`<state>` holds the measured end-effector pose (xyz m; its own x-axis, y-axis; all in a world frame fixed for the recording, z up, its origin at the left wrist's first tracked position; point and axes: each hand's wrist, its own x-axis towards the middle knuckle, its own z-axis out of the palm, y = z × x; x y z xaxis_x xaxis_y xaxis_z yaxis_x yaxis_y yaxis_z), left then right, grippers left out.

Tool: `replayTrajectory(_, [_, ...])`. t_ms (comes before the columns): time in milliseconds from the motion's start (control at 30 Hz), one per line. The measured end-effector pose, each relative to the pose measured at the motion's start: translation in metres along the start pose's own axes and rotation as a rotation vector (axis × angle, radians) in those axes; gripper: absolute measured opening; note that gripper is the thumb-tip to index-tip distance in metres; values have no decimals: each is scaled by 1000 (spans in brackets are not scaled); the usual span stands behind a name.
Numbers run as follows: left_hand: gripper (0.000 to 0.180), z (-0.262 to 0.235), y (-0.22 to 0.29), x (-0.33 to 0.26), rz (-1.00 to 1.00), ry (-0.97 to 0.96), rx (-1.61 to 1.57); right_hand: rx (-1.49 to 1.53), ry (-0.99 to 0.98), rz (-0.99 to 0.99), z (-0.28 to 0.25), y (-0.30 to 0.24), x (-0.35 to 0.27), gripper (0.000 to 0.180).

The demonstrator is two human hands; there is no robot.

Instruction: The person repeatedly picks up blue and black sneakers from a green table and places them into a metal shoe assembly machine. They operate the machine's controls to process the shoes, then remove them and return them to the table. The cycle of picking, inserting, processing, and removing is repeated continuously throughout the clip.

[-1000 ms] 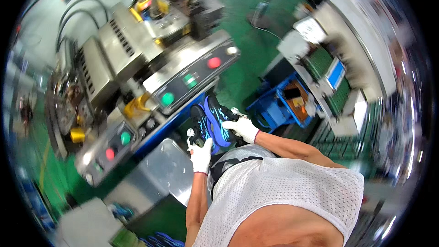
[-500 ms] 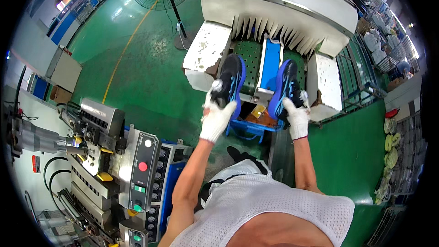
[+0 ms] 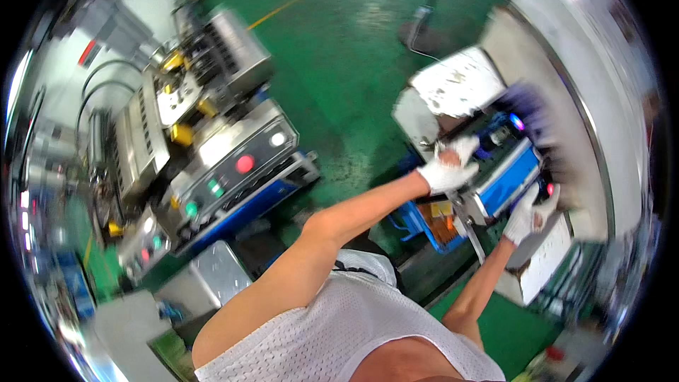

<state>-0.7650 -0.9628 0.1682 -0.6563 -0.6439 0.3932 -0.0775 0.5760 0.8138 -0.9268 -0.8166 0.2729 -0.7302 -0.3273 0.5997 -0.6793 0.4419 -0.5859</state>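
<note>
My left hand (image 3: 451, 167), in a white glove, has its thumb and fingers apart at the mouth of a large machine. Just beyond its fingertips a dark shoe (image 3: 497, 136) lies by the hanging flaps, blurred. My right hand (image 3: 530, 216), also gloved, spreads its fingers on the other side of a raised blue strip (image 3: 511, 178). Nothing shows in its grip. The second shoe cannot be made out clearly beside it; only a dark, smeared patch shows there.
The machine's pale hood (image 3: 573, 92) curves along the right. A worn white side plate (image 3: 460, 83) flanks its mouth. Below stands a blue stool (image 3: 440, 230) with small items. At left is a machine with a button panel (image 3: 244, 164); a fan base (image 3: 419, 34) stands beyond.
The view has swung left, so the machine mouth now sits at the right. Both hands held shoes; they have now let go, and the left shoe lies farther in by the flaps.
</note>
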Motion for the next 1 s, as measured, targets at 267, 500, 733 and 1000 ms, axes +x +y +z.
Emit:
replayTrajectory(267, [37,-196,-67,-455,-1065,-124,466,388,-1588,-100,151,-85,-264,55])
replayTrajectory(500, [40,-282,127,-799,-1962,1080,540,40,-1985,-773,145,-165,-398,55])
replayTrajectory(733, [43,-242,228,-1015,-2137,1439,669,-286,-1843,-1242,138,-224,-465,58])
replayTrajectory(1000, [59,-216,244,-1097,-2404,1062,628,-488,-1778,-1286,109,-258,-487,55])
